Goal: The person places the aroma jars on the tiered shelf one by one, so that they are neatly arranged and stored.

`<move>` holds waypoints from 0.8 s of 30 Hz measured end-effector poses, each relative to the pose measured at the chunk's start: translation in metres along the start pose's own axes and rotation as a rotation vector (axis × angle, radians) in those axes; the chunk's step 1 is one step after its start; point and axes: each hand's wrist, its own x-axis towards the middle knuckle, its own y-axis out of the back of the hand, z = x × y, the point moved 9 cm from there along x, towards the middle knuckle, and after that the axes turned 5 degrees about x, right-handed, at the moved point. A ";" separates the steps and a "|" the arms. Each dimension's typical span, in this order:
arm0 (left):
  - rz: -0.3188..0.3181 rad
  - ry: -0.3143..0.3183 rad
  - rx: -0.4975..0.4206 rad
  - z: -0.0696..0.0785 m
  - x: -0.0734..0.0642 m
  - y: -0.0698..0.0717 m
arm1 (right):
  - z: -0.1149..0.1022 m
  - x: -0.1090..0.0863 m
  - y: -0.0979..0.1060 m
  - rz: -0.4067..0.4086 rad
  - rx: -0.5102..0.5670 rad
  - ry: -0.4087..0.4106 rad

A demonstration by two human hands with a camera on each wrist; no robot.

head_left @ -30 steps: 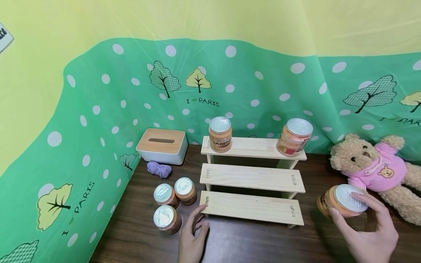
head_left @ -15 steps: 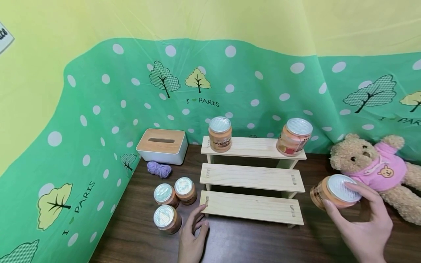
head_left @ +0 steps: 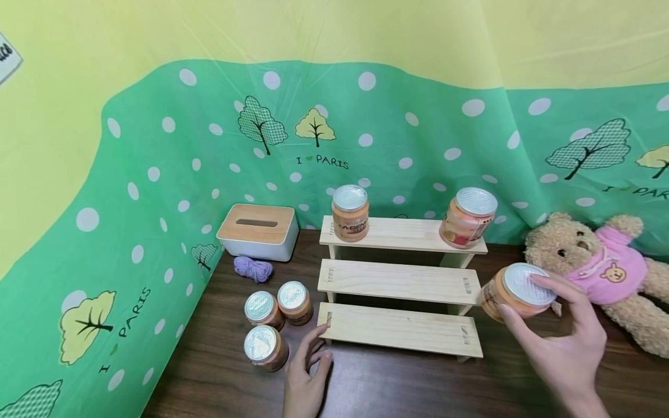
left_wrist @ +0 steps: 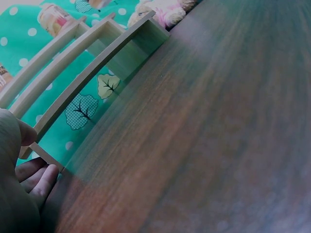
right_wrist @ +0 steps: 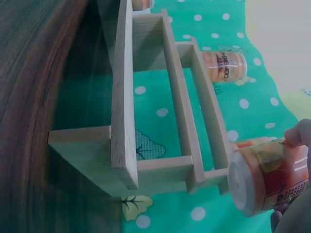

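Note:
My right hand (head_left: pixel 572 342) holds a jar (head_left: pixel 514 290) with orange contents and a silvery lid, thumb on one side and fingers on the other. The jar is tilted in the air off the right end of a three-step wooden shelf (head_left: pixel 397 331); the right wrist view shows its pale base and fruit label. My left hand (head_left: pixel 305 371) grips the front left corner of the lowest step; in the left wrist view its curled fingers (left_wrist: pixel 43 182) lie by the leg. Similar jars stand at the top step's left (head_left: pixel 350 223) and right (head_left: pixel 465 226).
Three more jars (head_left: pixel 266 351) cluster on the dark wooden table (head_left: pixel 387 389) left of the shelf. Behind them lie purple yarn (head_left: pixel 253 269) and a tissue box (head_left: pixel 258 223). A teddy bear (head_left: pixel 590 255) in pink sits to the right. A green patterned cloth (head_left: pixel 209 157) hangs behind.
My right hand has carried its jar leftward and away from me, up toward the shelf's right end. My left hand and the other jars have stayed in place.

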 end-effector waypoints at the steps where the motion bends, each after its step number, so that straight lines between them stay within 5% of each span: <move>1: 0.000 0.001 0.001 0.000 0.000 0.000 | 0.000 0.000 -0.002 -0.001 -0.007 0.002; 12: 0.002 -0.002 -0.015 -0.002 0.001 -0.001 | 0.007 0.004 -0.023 -0.046 0.108 0.013; 24: 0.003 0.000 -0.005 -0.002 0.000 0.000 | 0.018 0.004 -0.039 -0.083 0.069 -0.012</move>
